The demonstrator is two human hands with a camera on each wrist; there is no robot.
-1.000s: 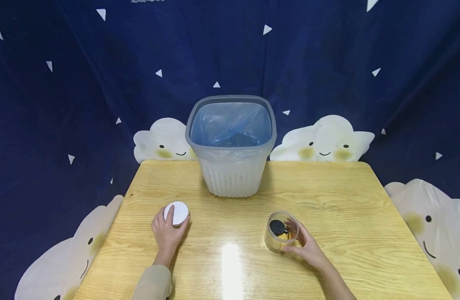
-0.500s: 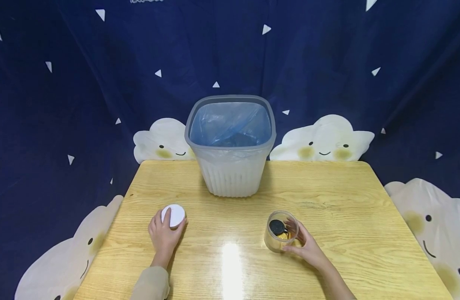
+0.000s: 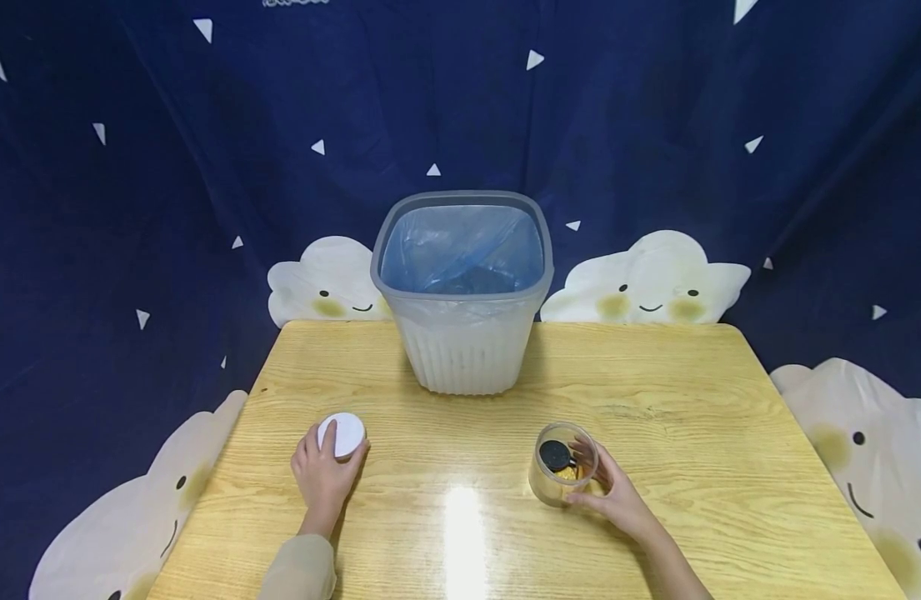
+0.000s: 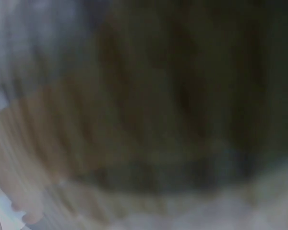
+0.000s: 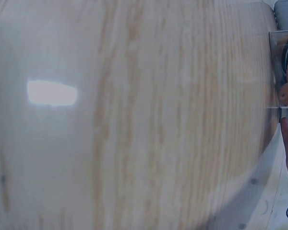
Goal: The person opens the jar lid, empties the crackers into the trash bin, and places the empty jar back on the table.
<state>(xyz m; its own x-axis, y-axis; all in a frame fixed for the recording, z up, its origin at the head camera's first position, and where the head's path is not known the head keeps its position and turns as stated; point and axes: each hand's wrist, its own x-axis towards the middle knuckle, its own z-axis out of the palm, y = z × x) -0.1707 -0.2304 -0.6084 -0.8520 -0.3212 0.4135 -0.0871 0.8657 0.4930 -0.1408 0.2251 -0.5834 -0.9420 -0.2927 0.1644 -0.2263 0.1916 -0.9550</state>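
In the head view, my left hand grips a white round lid from above, on the left part of the wooden table. One finger lies over its top, with the thumb at its right side. Farther right, my right hand holds a clear round jar by its right wall. Through the jar's open top show a black disc-shaped piece and something gold. At the right edge of the right wrist view, the clear jar appears in part. The left wrist view is mostly dark and blurred.
A whitish plastic bin with a grey rim and a bluish liner stands at the back middle of the wooden table. Behind the table hangs a dark blue curtain with white triangles and clouds.
My left hand has slid left and slightly towards me, carrying the white lid along. The right hand and the jar stay where they were.
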